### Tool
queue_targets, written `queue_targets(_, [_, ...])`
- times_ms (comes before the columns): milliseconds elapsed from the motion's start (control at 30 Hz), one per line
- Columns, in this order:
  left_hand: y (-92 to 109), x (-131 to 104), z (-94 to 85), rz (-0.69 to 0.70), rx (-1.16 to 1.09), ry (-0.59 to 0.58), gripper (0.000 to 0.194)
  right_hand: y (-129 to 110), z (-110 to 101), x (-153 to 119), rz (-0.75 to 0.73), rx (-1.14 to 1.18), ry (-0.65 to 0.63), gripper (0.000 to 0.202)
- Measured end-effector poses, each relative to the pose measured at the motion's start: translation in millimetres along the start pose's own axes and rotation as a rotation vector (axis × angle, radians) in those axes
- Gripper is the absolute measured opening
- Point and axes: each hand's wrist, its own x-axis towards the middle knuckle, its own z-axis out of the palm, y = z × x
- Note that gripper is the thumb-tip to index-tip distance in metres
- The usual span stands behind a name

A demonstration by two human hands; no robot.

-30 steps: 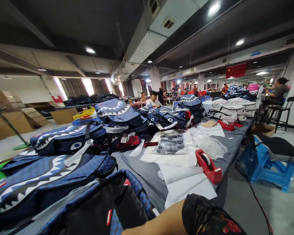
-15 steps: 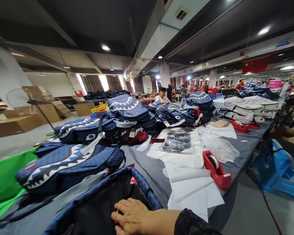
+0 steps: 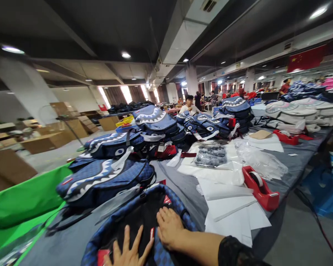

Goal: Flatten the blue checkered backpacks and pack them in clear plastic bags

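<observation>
An open blue checkered bag (image 3: 122,218) with a black lining lies at the bottom centre. My left hand (image 3: 130,249) presses on it with its fingers spread wide. Beside it, my right hand (image 3: 170,228) lies flat on the bag's inner right side, palm down, its fingers stretched out and holding nothing. Between the hands is a small red and white label (image 3: 152,232). Just beyond the bag, a blue backpack (image 3: 105,181) with a shark-mouth pattern rests on the grey-covered table (image 3: 183,188).
Right of the bag are white paper sheets (image 3: 231,210), a red tape dispenser (image 3: 262,190) and clear plastic bags (image 3: 262,160). More backpacks (image 3: 155,120) are stacked behind. Green fabric (image 3: 30,195) hangs at the left. A person (image 3: 189,107) is beyond the stacks.
My left hand has come into view, spread on the bag. My right hand now lies flatter, further up the bag's right side. The whole view has shifted, so the table items appear further right.
</observation>
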Motion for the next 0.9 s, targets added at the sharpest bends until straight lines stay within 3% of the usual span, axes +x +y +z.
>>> queue_targets(133, [3, -5, -9.3, -0.085, 0.024, -0.053, 0.052, 0, 3, 7, -0.013, 0.053, -0.015, 0.056])
queue_targets(267, [17, -8, -17.7, -0.256, -0.044, 0.088, 0.064, -4, 3, 8, 0.021, 0.098, 0.021, 0.049])
queue_targets(333, [25, -8, -15.8, -0.18, -0.106, 0.124, 0.058, -8, 1, 8, 0.039, 0.112, 0.034, 0.046])
queue_targets(400, [32, -7, -12.5, -0.037, -0.19, 0.089, 0.054, -10, -4, 12, 0.046, 0.124, 0.036, 0.041])
queue_targets(500, [38, -6, -7.9, 0.064, -0.258, 0.083, 0.054, 3, -27, 27, 0.02, 0.175, 0.022, 0.03])
queue_targets(600, [39, -7, -3.6, 0.048, -0.257, 0.162, 0.056, 51, -66, 48, 0.07, 0.221, 0.077, 0.025])
queue_targets(733, [37, -8, 4.4, 0.043, -0.241, 0.237, 0.06, 155, -111, 69, 0.338, 0.135, 0.16, 0.022])
queue_targets(833, [35, -7, 11.6, 0.078, -0.218, 0.307, 0.065, 225, -121, 71, 0.522, 0.039, 0.202, 0.011])
queue_targets(900, [33, -7, 15.1, 0.096, -0.202, 0.346, 0.068, 256, -118, 69, 0.598, 0.013, 0.206, 0.012])
